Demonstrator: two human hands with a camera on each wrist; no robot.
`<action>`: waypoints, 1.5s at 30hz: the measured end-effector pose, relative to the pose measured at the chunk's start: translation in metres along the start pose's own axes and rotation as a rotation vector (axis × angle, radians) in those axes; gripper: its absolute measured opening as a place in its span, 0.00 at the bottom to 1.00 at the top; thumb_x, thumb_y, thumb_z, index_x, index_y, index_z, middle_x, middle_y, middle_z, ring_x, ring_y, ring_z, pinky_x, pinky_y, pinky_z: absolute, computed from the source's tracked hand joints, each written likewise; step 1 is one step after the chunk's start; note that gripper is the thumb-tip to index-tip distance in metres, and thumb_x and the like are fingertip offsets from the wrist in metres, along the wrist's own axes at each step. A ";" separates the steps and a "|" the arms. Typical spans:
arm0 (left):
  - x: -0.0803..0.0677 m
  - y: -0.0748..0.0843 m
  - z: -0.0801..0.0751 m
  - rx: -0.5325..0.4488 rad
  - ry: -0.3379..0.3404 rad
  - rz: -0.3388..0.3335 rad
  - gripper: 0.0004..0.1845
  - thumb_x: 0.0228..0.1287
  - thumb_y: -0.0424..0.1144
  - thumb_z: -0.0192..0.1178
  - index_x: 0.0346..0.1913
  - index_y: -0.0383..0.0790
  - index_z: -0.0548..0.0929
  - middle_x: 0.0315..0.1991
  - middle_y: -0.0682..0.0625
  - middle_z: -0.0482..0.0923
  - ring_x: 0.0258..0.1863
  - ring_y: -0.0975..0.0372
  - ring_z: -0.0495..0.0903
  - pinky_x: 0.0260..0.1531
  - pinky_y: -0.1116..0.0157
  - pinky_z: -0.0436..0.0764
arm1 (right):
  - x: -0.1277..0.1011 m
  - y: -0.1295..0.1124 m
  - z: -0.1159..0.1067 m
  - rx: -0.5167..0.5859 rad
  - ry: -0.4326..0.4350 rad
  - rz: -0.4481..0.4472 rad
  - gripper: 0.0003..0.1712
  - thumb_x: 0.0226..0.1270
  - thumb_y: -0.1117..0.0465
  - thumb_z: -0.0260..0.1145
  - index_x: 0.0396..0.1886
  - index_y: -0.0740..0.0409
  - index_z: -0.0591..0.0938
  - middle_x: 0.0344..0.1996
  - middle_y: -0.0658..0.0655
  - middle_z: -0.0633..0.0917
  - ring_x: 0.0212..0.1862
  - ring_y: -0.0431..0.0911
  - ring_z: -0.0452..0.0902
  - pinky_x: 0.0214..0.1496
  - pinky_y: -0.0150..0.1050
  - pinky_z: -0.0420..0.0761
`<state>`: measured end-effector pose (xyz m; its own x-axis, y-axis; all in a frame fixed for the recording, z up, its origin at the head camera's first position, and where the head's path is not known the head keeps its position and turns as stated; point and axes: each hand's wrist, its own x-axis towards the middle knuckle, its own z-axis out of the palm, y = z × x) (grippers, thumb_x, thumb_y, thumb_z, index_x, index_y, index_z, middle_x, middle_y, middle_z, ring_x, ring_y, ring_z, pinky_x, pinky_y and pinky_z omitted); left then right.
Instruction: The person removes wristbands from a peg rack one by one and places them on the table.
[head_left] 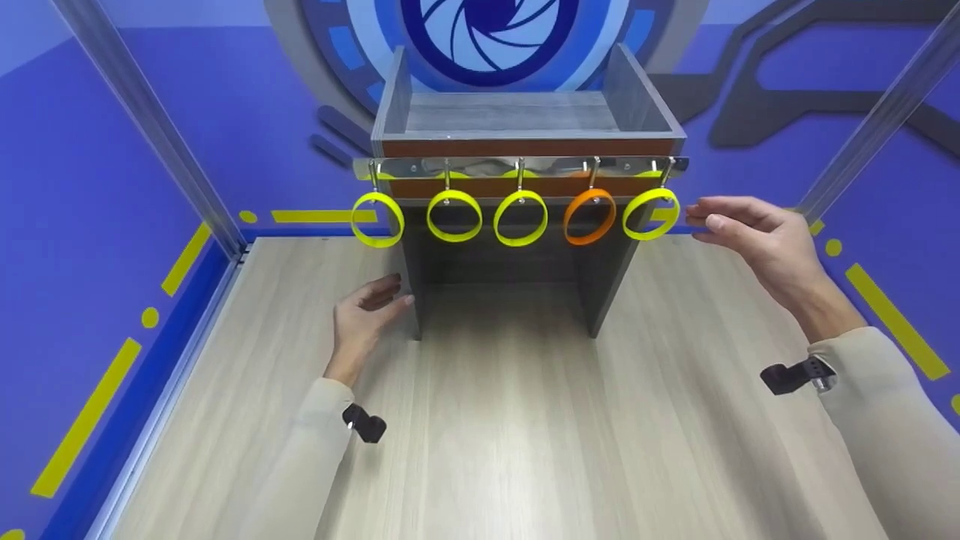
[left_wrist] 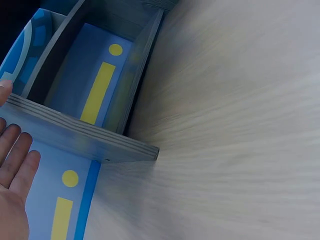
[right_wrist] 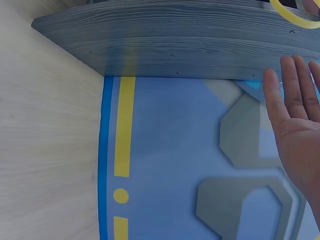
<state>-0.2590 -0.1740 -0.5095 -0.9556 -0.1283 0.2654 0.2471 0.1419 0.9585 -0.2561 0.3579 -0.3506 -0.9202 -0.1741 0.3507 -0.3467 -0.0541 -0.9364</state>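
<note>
Several yellow rings and one orange ring [head_left: 567,219] hang in a row from hooks on a metal rail [head_left: 487,166], fixed across the front of a grey wooden shelf [head_left: 525,112]. My right hand [head_left: 765,236] is held just right of the rightmost yellow ring [head_left: 641,238], a small gap between them, fingers extended and holding nothing. Lower down, my left hand [head_left: 358,319] is beside the shelf's left side panel [head_left: 411,292], fingers loosely bent and empty. In the left wrist view its thumb comes near the panel's edge; whether it touches, I cannot tell.
The shelf stands on a light wood-grain tabletop [head_left: 495,450], with an open space under its upper tray. Blue printed walls [head_left: 112,187] with yellow marks enclose the back and sides, and metal posts [head_left: 161,127] rise at the corners.
</note>
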 end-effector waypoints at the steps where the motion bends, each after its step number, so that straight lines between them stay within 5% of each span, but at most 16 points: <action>1: 0.000 -0.001 0.001 -0.001 0.005 -0.007 0.23 0.60 0.34 0.79 0.59 0.34 0.88 0.56 0.42 0.88 0.57 0.51 0.86 0.55 0.64 0.85 | 0.001 0.000 0.001 0.009 0.000 0.000 0.19 0.75 0.74 0.65 0.62 0.78 0.80 0.53 0.64 0.89 0.56 0.51 0.88 0.59 0.44 0.83; 10: 0.001 -0.005 0.008 -0.016 0.061 -0.067 0.20 0.58 0.32 0.80 0.53 0.30 0.90 0.51 0.39 0.89 0.47 0.56 0.90 0.46 0.69 0.87 | 0.005 0.000 0.006 0.063 0.003 0.001 0.20 0.75 0.75 0.65 0.62 0.83 0.77 0.52 0.64 0.90 0.55 0.52 0.88 0.59 0.45 0.84; 25: -0.002 -0.013 0.029 0.016 0.229 0.027 0.17 0.53 0.29 0.82 0.46 0.29 0.90 0.43 0.39 0.90 0.44 0.49 0.90 0.41 0.73 0.86 | 0.006 -0.002 0.010 -0.008 0.008 0.010 0.18 0.75 0.73 0.67 0.60 0.78 0.81 0.52 0.63 0.90 0.54 0.51 0.89 0.57 0.43 0.85; 45: -0.004 -0.015 0.035 0.065 0.276 0.060 0.09 0.54 0.28 0.80 0.37 0.31 0.91 0.36 0.42 0.91 0.37 0.51 0.92 0.35 0.73 0.87 | 0.007 -0.001 0.023 -0.096 0.038 0.036 0.18 0.73 0.69 0.71 0.60 0.72 0.84 0.53 0.62 0.89 0.51 0.52 0.89 0.56 0.39 0.86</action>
<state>-0.2645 -0.1411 -0.5284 -0.8576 -0.3789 0.3478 0.2821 0.2189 0.9341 -0.2576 0.3345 -0.3473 -0.9380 -0.1366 0.3185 -0.3273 0.0468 -0.9438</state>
